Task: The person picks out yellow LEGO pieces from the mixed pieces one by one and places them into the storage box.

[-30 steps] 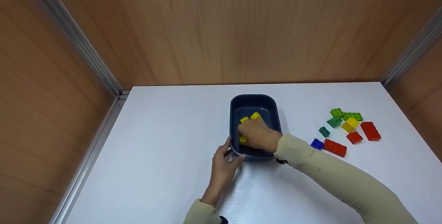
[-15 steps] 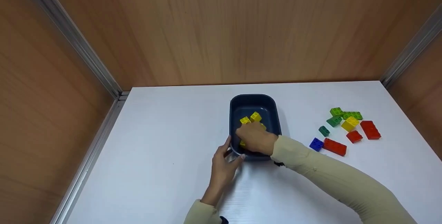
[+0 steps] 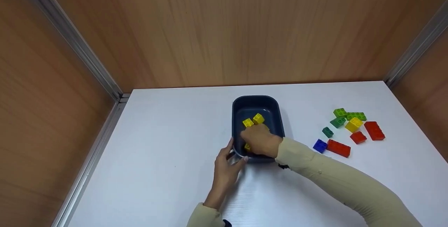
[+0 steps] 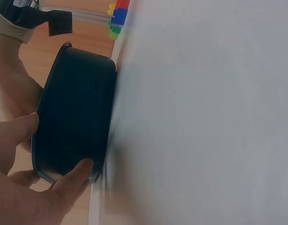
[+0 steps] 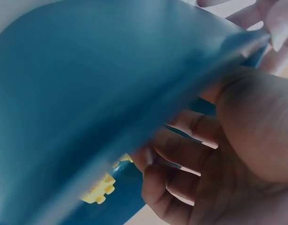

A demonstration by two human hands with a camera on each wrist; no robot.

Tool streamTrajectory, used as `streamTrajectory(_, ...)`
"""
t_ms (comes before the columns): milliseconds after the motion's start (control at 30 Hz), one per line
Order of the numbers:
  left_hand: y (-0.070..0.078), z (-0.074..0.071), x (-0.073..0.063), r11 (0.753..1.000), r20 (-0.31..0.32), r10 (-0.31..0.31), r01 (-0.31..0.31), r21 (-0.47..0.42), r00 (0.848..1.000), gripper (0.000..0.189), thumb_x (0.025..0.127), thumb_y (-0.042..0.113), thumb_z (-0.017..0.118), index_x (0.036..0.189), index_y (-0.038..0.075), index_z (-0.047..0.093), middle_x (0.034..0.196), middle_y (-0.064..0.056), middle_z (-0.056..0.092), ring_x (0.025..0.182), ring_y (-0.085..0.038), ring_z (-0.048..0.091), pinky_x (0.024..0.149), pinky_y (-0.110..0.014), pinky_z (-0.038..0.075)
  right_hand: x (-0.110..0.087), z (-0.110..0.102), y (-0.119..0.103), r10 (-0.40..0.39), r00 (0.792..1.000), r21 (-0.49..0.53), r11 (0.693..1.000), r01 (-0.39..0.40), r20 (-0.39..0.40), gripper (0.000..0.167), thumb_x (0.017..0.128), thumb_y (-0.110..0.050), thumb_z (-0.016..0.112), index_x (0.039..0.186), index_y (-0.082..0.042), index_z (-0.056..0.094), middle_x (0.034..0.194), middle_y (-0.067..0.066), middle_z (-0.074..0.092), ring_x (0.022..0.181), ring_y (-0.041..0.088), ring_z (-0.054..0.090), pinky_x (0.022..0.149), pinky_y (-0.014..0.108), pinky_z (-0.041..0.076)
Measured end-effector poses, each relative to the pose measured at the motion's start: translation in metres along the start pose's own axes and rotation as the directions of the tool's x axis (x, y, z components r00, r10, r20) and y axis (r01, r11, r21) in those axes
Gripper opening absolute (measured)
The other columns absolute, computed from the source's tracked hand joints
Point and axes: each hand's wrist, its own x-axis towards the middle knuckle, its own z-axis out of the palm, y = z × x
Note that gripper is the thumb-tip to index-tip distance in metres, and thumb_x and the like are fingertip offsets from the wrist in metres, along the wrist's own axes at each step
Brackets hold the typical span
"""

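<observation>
A dark blue rectangular tub stands on the white table. My left hand holds its near left corner, thumb at the near rim and fingers along the left side; the left wrist view shows fingertips against the outer wall. My right hand reaches down inside, fingers bent in the right wrist view, their tips partly hidden by the wall. Several yellow toy bricks lie around that hand; another yellow brick shows below its fingers. Whether the right hand holds a brick is hidden.
Right of the tub lie loose bricks: blue, long red, small red, large red, yellow, dark green, green and light green. A wooden panel rises behind the table.
My right hand has shifted slightly toward me within the tub, uncovering more of the yellow bricks at its far side. The left hand keeps its hold.
</observation>
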Motion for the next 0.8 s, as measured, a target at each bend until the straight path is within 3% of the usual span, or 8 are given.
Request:
streamTrajectory(133,0.000,0.001,-0.001,1.000,0.000,-0.020,0.020,-0.007,1.000,0.078,0.096,0.010,0.079,0.163,0.005,0.040,0.139,-0.019,0.059,0.139,-0.039,0.055,0.118,-0.049,0.046,-0.005,-0.007,0.006,0.006,1.000,0.032,0.999,-0.006,0.000,0.031,0.087,-0.009,0.087,0.113,-0.001,0.072,0.115,0.016,0.077,0.106,0.032,0.074,0.095,0.057,0.061)
streamTrajectory(300,0.000,0.001,0.000,1.000,0.000,-0.004,0.004,-0.011,1.000,0.078,0.095,0.009,0.079,0.162,0.002,0.039,0.140,-0.023,0.058,0.138,-0.042,0.056,0.117,-0.050,0.047,-0.015,-0.016,0.019,0.025,0.998,0.104,0.994,-0.019,-0.050,0.030,0.088,-0.012,0.087,0.112,-0.001,0.073,0.107,0.014,0.078,0.102,0.032,0.074,0.090,0.054,0.063)
streamTrajectory(400,0.000,0.002,-0.001,1.000,-0.002,0.003,-0.003,-0.010,1.000,0.078,0.095,0.009,0.079,0.162,0.001,0.039,0.143,-0.023,0.057,0.137,-0.042,0.056,0.117,-0.050,0.047,-0.022,-0.021,0.029,0.047,0.995,0.140,0.989,-0.036,-0.083,0.034,0.089,-0.013,0.088,0.118,0.000,0.075,0.111,0.015,0.078,0.103,0.032,0.075,0.091,0.052,0.064)
streamTrajectory(600,0.000,0.002,-0.002,1.000,-0.008,0.008,-0.008,-0.001,1.000,0.079,0.095,0.010,0.080,0.162,0.001,0.039,0.145,-0.023,0.056,0.137,-0.042,0.056,0.116,-0.049,0.048,-0.037,-0.027,0.052,0.121,0.986,0.217,0.972,-0.094,-0.118,0.036,0.093,-0.013,0.084,0.125,0.001,0.073,0.120,0.017,0.076,0.108,0.032,0.073,0.094,0.049,0.063)
streamTrajectory(800,0.000,0.002,-0.002,1.000,-0.008,0.019,-0.019,0.002,1.000,0.078,0.095,0.009,0.080,0.162,0.001,0.040,0.144,-0.023,0.057,0.137,-0.042,0.056,0.116,-0.048,0.049,-0.054,-0.029,0.075,0.200,0.968,0.271,0.950,-0.155,-0.149,0.036,0.091,-0.011,0.084,0.124,-0.001,0.073,0.116,0.015,0.076,0.105,0.030,0.072,0.091,0.049,0.063)
